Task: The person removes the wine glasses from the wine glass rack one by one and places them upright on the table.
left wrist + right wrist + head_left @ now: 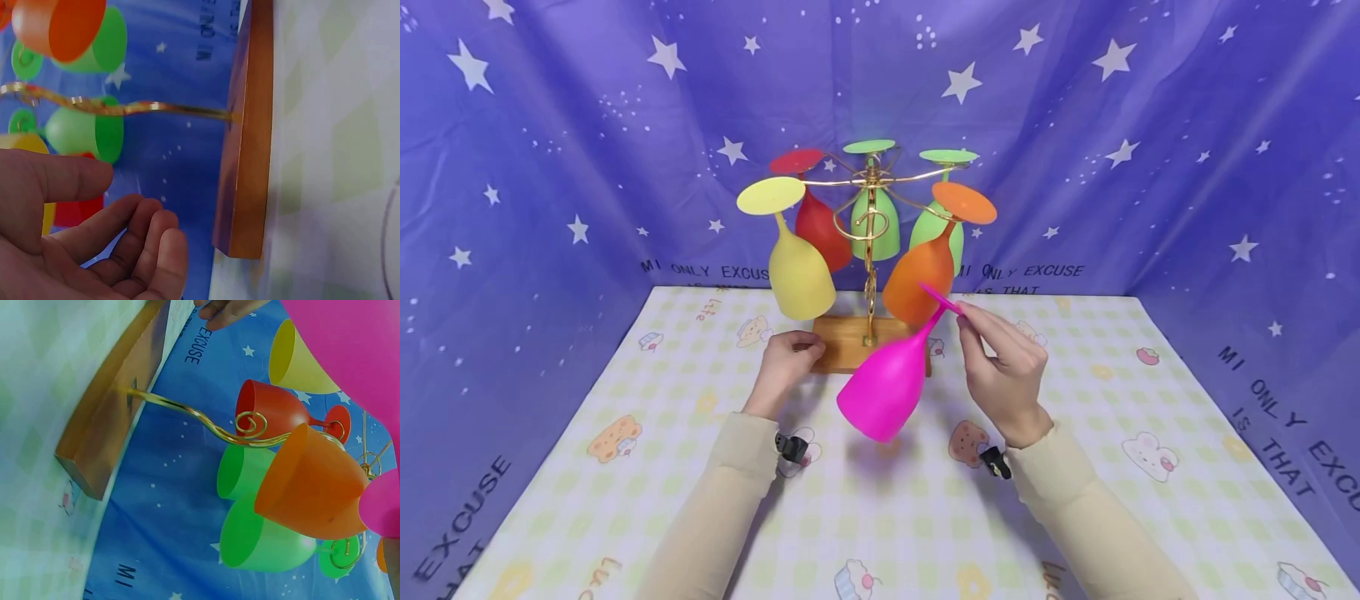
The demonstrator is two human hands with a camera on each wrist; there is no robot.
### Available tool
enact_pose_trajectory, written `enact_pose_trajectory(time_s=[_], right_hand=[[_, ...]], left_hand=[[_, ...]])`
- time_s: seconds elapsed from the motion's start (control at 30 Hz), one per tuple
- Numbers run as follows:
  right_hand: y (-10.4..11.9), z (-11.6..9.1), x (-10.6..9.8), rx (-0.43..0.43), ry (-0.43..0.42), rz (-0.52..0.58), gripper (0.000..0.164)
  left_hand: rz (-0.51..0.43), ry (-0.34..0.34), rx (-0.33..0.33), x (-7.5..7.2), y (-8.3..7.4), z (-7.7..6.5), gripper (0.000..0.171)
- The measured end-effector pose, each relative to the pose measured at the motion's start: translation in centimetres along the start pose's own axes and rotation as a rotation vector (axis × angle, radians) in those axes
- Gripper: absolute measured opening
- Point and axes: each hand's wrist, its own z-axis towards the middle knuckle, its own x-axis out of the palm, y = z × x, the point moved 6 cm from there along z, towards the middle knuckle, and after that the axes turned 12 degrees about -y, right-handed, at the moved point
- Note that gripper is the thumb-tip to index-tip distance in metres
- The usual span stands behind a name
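My right hand (1006, 371) pinches the foot of a magenta plastic goblet (887, 383), which hangs tilted, bowl down and to the left, in front of the rack. Beside the left end of the rack's wooden base (842, 350) is my left hand (786, 367); the left wrist view shows its fingers (165, 250) loosely bent with nothing between them and the thumb. From the rack's gold wire top (872, 179) several goblets hang upside down: yellow (801, 279) at front left, orange (921, 275) at front right, red (820, 229) and two green ones (880, 229) behind.
A gold twisted post (870, 283) rises from the base. The table wears a checked cloth (685, 483) with cartoon prints. Purple curtains with white stars (1037, 100) close in the back and both sides.
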Motion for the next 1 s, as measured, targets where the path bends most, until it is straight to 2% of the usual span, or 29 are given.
enact_pose_trajectory(time_s=[0.27,0.5,0.63,0.77,0.93,1.0], right_hand=[[1.6,0.2,-0.8,0.074,-0.061,-0.02,0.017],[1.0,-0.6,-1.5,0.157,-0.077,-0.034,0.017],[0.5,-1.0,-2.0,0.198,-0.078,-0.047,0.016],[0.3,-1.4,-2.6,0.237,-0.074,-0.069,0.016],[0.0,-1.8,-3.3,0.281,-0.072,-0.09,0.016],[0.0,-1.9,-3.6,0.294,-0.073,-0.105,0.017]], left_hand=[[0.019,0.019,0.16,-0.9,-2.0,-2.3,0.015],[-0.028,0.061,0.224,-1.7,-3.1,-5.2,0.009],[-0.069,0.14,0.246,-1.7,-3.4,-6.8,0.008],[-0.127,0.258,0.262,-1.5,-3.8,-8.6,0.011],[-0.245,0.408,0.369,-0.9,-4.8,-11.3,0.01],[-0.269,0.444,0.418,-0.4,-5.3,-12.4,0.006]])
